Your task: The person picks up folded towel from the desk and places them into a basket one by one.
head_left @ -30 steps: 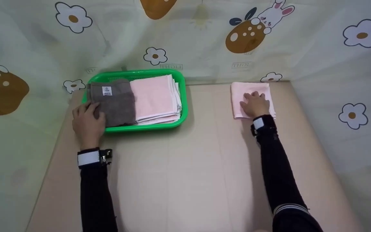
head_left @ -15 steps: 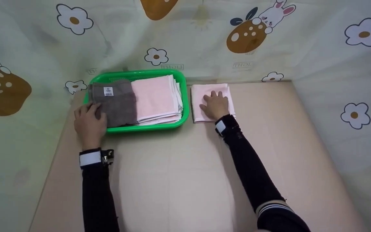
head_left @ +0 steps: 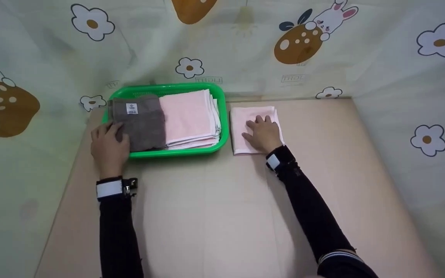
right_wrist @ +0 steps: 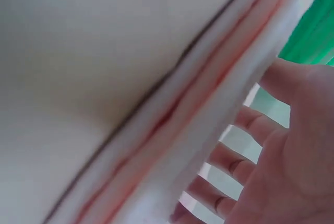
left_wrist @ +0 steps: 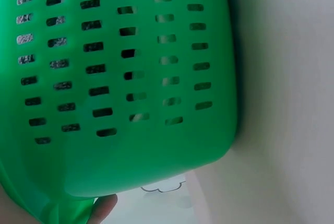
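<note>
A green plastic basket (head_left: pixel 176 153) stands against the back wall. My left hand (head_left: pixel 109 151) holds its front left corner; in the left wrist view a fingertip (left_wrist: pixel 103 208) shows past the rim above the slotted basket side. Inside lie a folded grey towel (head_left: pixel 144 131) with a white label and, to its right, a stack of folded pink towels (head_left: pixel 187 116). Just right of the basket a single folded pink towel (head_left: pixel 240 131) lies on the table. My right hand (head_left: pixel 264 136) rests on it with spread fingers, and the right wrist view shows its layered white and pink edge.
The beige tabletop (head_left: pixel 207 216) stretches from the basket toward me. A pale cloth wall (head_left: pixel 245 58) printed with flowers and rabbits closes off the back and both sides.
The right hand slid the pink towel left across the table until beside the basket, then a little toward me. My left hand stays at the basket's corner.
</note>
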A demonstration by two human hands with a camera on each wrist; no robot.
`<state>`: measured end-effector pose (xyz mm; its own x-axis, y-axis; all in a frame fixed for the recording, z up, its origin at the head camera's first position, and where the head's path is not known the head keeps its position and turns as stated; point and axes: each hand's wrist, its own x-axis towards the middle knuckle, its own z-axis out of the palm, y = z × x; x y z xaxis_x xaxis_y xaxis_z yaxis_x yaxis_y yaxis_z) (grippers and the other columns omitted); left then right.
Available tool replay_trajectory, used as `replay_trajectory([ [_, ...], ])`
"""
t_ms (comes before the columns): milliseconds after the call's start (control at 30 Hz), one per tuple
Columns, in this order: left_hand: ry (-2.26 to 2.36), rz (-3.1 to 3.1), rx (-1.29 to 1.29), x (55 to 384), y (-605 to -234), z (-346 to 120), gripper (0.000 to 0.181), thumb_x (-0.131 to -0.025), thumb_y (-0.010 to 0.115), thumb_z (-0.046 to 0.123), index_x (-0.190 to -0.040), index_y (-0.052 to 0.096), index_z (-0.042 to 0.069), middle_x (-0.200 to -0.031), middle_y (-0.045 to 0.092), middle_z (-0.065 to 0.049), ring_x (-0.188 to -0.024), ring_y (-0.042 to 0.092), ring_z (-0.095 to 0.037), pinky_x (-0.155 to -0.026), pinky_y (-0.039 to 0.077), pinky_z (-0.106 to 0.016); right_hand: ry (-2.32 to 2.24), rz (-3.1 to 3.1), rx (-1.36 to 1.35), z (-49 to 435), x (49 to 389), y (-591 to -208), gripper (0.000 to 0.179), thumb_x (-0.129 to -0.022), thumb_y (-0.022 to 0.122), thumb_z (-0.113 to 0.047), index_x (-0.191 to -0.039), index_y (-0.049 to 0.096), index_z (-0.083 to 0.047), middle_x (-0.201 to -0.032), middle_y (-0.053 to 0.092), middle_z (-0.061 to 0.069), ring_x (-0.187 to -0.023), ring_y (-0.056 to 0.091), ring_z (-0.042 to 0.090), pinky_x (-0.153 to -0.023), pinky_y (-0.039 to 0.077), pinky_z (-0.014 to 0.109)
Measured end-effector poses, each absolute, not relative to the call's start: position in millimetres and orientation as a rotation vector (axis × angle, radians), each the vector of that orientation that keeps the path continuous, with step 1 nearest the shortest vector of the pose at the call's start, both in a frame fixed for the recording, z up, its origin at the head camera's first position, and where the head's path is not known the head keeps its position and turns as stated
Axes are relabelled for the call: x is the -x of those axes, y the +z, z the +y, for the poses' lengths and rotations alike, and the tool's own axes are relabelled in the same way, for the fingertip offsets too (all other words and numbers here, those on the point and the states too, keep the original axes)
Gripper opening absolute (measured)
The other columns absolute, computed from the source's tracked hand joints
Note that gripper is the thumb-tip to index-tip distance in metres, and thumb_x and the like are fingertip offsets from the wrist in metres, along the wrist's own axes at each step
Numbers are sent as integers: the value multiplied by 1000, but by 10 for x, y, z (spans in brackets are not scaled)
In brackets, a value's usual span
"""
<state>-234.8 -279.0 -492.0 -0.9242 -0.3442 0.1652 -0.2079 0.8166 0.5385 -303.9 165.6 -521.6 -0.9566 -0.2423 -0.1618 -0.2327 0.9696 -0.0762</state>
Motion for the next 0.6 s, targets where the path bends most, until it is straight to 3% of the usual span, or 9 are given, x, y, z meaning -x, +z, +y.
replay_trajectory([
  [300, -750, -2773, -434, 2350, -4910, -2803, 45, -104, 51, 27, -145, 60, 11, -160, 43, -13, -149, 31, -37, -115, 33, -65, -28, 2933, 573, 1756, 2490, -5134, 56, -103, 57, -50, -149, 58, -19, -134, 61, 17, -116, 56, 41, -81, 57, 55],
  [600, -759, -2787, -440, 2364, -4915, -2792, 46, -104, 50, 27, -147, 58, 11, -162, 41, -14, -151, 29, -38, -116, 31, -66, -16, 2924, 672, 1820, 2094, -5053, 51, -100, 62, -50, -144, 64, -22, -128, 66, 14, -111, 61, 42, -76, 58, 55],
])
